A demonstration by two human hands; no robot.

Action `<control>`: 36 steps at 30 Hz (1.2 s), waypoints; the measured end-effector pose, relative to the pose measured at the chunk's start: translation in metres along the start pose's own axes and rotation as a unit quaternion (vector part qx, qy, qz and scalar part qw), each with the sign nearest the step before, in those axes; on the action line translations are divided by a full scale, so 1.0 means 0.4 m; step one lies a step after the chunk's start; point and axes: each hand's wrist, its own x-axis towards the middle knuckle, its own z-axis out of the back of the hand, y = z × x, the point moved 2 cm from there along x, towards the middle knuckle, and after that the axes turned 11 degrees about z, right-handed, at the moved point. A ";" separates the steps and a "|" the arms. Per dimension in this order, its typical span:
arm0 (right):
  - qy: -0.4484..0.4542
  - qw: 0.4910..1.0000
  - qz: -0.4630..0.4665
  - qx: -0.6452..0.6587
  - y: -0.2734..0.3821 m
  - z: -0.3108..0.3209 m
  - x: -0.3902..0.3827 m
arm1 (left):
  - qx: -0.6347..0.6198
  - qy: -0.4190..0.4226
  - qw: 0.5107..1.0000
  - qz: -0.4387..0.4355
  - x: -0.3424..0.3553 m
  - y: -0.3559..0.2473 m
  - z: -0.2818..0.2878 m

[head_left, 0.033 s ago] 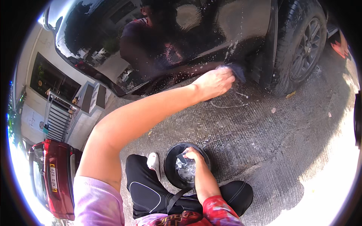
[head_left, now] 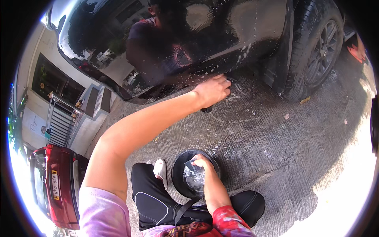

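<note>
My left hand (head_left: 214,91) is closed on a dark cloth (head_left: 206,109), mostly hidden behind the fingers, at the lower edge of a black car's rear panel (head_left: 169,51). Suds and drops speckle the panel above the knuckles. My right hand (head_left: 202,161) reaches into a black bucket (head_left: 178,182) between my knees. Its fingers pinch a dark grey flat piece (head_left: 190,165) whose kind I cannot make out. Foamy water (head_left: 195,180) lies in the bucket below.
The car's wheel (head_left: 321,51) stands to the right of my left hand. Wet ribbed concrete (head_left: 256,146) surrounds the bucket. On the left are a parked red car (head_left: 65,185), a metal gate (head_left: 61,124) and steps (head_left: 96,102). Part of another person's foot (head_left: 357,52) shows at far right.
My left hand has moved left and slightly down along the car's lower edge. The cloth, earlier sticking out beyond the fingers, is now mostly hidden. My right hand stays in the bucket.
</note>
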 end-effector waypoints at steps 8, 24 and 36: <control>-0.049 0.997 -0.023 -0.062 -0.069 -0.038 0.059 | -0.097 0.204 0.957 0.182 -0.583 -0.012 -0.199; -0.150 0.933 -0.279 -0.174 -0.218 0.004 -0.035 | -0.110 -0.206 0.972 0.028 -0.464 0.086 0.103; -0.268 0.881 -0.339 -0.192 -0.191 -0.166 -0.067 | 0.147 -0.510 0.829 0.177 -0.355 0.568 0.575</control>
